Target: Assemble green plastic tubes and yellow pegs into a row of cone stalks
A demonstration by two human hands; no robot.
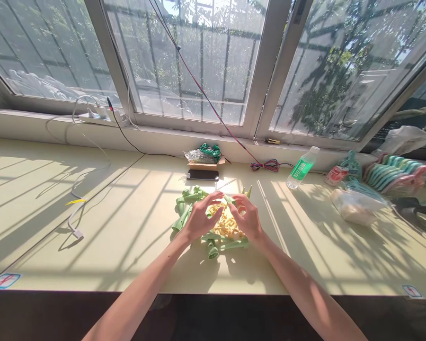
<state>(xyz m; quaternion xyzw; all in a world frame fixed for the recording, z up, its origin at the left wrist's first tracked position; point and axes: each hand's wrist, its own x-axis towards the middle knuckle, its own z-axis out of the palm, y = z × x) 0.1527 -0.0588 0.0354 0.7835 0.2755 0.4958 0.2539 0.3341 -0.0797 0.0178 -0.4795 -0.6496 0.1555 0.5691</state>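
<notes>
A loose heap of small yellow plastic pieces (227,226) lies on the table in front of me. Light-green plastic tubes (180,221) with flared ends surround it. Over the heap's left side is my left hand (201,217), its fingers curved and the thumb apart, with nothing seen in it. My right hand (249,217) is at the right side, its thumb and fingertips on a short green plastic piece (230,200). One green tube (212,249) points toward me at the front. The fingers hide part of the heap.
Behind the heap lie a black phone (202,174) and a small box (206,166) with plastic wrap. To the right are a bottle (303,167), a red can (337,175), a plastic bag (357,206) and bundled hangers (394,174). A white cable (77,233) lies left.
</notes>
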